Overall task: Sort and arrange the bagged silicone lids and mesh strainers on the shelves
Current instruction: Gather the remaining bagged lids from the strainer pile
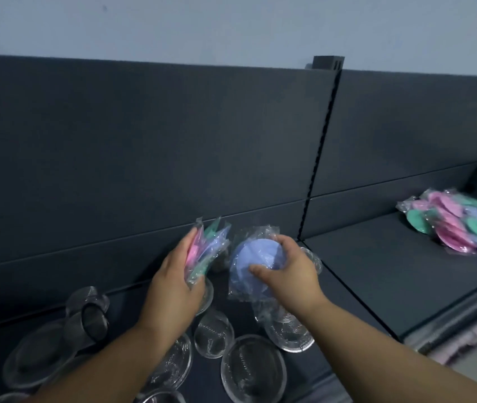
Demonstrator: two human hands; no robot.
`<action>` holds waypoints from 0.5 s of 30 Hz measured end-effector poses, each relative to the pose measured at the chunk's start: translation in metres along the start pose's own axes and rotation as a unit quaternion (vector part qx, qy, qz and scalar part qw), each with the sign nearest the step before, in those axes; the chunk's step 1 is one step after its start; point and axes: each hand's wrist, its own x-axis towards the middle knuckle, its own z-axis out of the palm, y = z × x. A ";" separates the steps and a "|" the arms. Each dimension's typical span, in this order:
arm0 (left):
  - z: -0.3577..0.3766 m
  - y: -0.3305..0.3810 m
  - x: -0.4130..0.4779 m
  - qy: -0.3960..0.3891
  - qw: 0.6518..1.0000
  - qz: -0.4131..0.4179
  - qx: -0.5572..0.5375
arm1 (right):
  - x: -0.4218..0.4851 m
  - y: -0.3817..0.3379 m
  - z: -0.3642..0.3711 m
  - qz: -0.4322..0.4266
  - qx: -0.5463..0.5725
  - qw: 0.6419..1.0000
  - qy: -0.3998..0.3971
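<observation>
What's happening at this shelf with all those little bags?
A person is sorting stock on a dark shelf. The left hand grips a bunch of bagged lids; the right hand holds one blue bagged lid. Bagged strainers lie beneath the hands, and another pile of lids sits further right.

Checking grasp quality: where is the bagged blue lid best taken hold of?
Across the round rim of the blue lid, from the right, thumb on its near face, as the right hand does; the loose bag alone would probably slip.

Open shelf [377, 274] between strainers [253, 369] and lid pile [458, 225]
</observation>
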 end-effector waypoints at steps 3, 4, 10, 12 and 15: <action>0.012 0.029 -0.006 -0.017 1.000 0.011 0.004 | -0.007 0.007 -0.033 -0.003 0.005 1.000 0.029; 0.020 0.040 -0.009 -0.021 0.999 0.019 0.015 | -0.011 0.011 -0.046 -0.004 0.004 0.999 0.036; 0.095 0.117 -0.044 -0.061 0.994 0.087 0.025 | -0.048 0.056 -0.146 0.001 -0.024 0.997 0.074; 0.131 0.145 -0.061 -0.085 0.991 0.103 0.019 | -0.065 0.082 -0.189 0.015 -0.036 0.995 0.089; 0.193 0.191 -0.091 -0.139 0.983 0.116 0.004 | -0.094 0.129 -0.258 0.054 -0.068 0.989 0.117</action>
